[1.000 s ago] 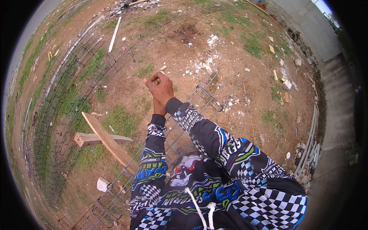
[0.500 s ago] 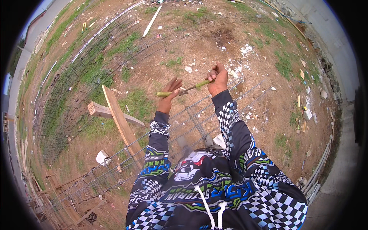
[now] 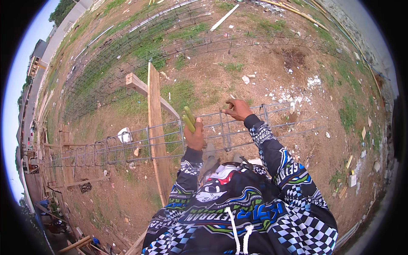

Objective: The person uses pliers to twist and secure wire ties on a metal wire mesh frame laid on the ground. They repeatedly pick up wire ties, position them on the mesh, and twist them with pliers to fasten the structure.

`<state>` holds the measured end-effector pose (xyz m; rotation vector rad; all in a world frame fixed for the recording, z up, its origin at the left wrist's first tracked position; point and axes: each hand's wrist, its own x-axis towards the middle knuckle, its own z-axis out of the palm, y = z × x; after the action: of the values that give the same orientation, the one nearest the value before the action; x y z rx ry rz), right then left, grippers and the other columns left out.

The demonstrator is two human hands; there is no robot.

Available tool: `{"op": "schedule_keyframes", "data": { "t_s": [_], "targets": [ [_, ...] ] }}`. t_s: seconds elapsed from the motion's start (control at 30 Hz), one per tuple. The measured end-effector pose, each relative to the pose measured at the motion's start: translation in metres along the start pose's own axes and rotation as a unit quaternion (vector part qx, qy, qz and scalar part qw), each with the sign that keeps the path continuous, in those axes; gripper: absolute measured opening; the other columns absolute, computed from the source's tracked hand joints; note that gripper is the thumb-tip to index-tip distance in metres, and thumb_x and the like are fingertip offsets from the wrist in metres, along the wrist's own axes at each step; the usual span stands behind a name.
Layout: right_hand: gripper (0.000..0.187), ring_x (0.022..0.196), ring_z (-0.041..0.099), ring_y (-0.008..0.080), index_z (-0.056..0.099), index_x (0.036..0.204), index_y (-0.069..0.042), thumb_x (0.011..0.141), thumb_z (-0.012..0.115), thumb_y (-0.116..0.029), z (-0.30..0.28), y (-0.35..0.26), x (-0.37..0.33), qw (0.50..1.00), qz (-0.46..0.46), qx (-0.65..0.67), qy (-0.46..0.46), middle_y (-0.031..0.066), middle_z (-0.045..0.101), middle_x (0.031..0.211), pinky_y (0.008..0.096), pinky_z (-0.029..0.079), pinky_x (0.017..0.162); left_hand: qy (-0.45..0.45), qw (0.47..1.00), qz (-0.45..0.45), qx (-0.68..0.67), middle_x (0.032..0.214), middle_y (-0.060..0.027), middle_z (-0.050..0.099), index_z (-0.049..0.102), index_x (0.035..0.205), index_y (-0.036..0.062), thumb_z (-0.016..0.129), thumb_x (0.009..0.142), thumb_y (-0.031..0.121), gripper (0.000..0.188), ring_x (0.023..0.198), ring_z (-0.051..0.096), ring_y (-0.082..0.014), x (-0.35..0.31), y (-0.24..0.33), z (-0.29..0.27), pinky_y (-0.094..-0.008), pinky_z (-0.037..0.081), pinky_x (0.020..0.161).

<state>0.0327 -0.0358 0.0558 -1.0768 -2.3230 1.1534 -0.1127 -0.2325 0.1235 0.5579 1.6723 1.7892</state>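
Note:
A long steel rebar cage (image 3: 163, 125) runs across in front of me, with square stirrups around its lengthwise bars. My left hand (image 3: 194, 137), over the near side of the cage, is wrapped around pincers with yellow-green handles (image 3: 188, 118). The handles stick up close together; the jaws are hidden by the hand. Farther right, my right hand (image 3: 239, 109) reaches to the cage's far bar. Its fingers are pinched on the top corner of a stirrup (image 3: 223, 127).
An upright wooden plank (image 3: 155, 114) and a thicker beam (image 3: 142, 87) support the cage left of my hands. More rebar cages (image 3: 114, 70) lie on the grass beyond. A white block (image 3: 125, 135) sits behind the cage. Rubble (image 3: 293, 95) is scattered at right, beside a concrete wall (image 3: 378, 55).
The pincers were spread between both hands; now the left hand alone holds them with handles together. My right hand let go and came down to the stirrup. The view has turned left.

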Motion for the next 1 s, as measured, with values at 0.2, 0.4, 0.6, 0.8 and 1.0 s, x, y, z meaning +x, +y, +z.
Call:
{"op": "schedule_keyframes", "data": {
  "t_s": [0.2, 0.4, 0.6, 0.8, 1.0],
  "targets": [
    [0.027, 0.074, 0.067, 0.0366, 0.071, 0.079, -0.002, 0.085, 0.07, -0.029, 0.043, -0.008, 0.018, 0.988, -0.084, -0.123, 0.027, 0.018, 0.069, 0.075, 0.0477, 0.052, 0.069, 0.176, 0.939, 0.102, 0.278, 0.071, -0.0083, 0.06, 0.062, 0.09, 0.0006, 0.067, 0.093, 0.021, 0.021, 0.065, 0.056, -0.0168, -0.108, -0.023, -0.071, -0.0358, 0.043, 0.059],
    [0.029, 0.068, 0.062, 0.0374, 0.064, 0.074, -0.004, 0.087, 0.069, -0.03, 0.028, 0.006, 0.037, 0.982, -0.158, -0.098, -0.031, 0.0158, 0.062, 0.068, 0.0493, 0.048, 0.063, 0.29, 0.929, -0.006, 0.228, 0.071, -0.0082, 0.06, 0.061, 0.09, 0.0009, 0.067, 0.092, 0.02, 0.02, 0.064, 0.057, -0.0161, -0.214, -0.068, -0.113, -0.034, 0.045, 0.06],
    [0.026, 0.075, 0.063, 0.037, 0.064, 0.076, -0.006, 0.086, 0.069, -0.029, 0.045, -0.011, 0.018, 0.927, -0.334, -0.164, 0.05, 0.0163, 0.063, 0.074, 0.0501, 0.048, 0.067, 0.379, 0.921, -0.039, 0.081, 0.068, -0.0017, 0.056, 0.059, 0.085, 0.0014, 0.063, 0.096, 0.028, 0.029, 0.06, 0.053, -0.0114, -0.252, -0.07, -0.108, -0.0282, 0.042, 0.055],
    [0.026, 0.07, 0.061, 0.0388, 0.063, 0.076, -0.005, 0.083, 0.07, -0.029, 0.031, 0.006, 0.037, 0.983, -0.083, -0.162, 0.031, 0.0162, 0.061, 0.068, 0.0505, 0.048, 0.065, 0.323, 0.937, -0.011, 0.132, 0.066, -0.0027, 0.056, 0.059, 0.085, 0.0008, 0.062, 0.097, 0.03, 0.031, 0.059, 0.054, -0.0123, -0.246, -0.063, -0.112, -0.0293, 0.042, 0.054],
    [0.026, 0.071, 0.062, 0.0349, 0.062, 0.076, -0.006, 0.084, 0.069, -0.029, 0.049, -0.005, 0.03, 0.882, -0.415, -0.223, -0.011, 0.0138, 0.062, 0.068, 0.0498, 0.047, 0.067, 0.287, 0.945, -0.018, 0.158, 0.066, -0.0045, 0.057, 0.058, 0.086, 0.0018, 0.062, 0.096, 0.029, 0.029, 0.058, 0.055, -0.0148, -0.262, -0.072, -0.121, -0.0311, 0.043, 0.054]
  ]
}}
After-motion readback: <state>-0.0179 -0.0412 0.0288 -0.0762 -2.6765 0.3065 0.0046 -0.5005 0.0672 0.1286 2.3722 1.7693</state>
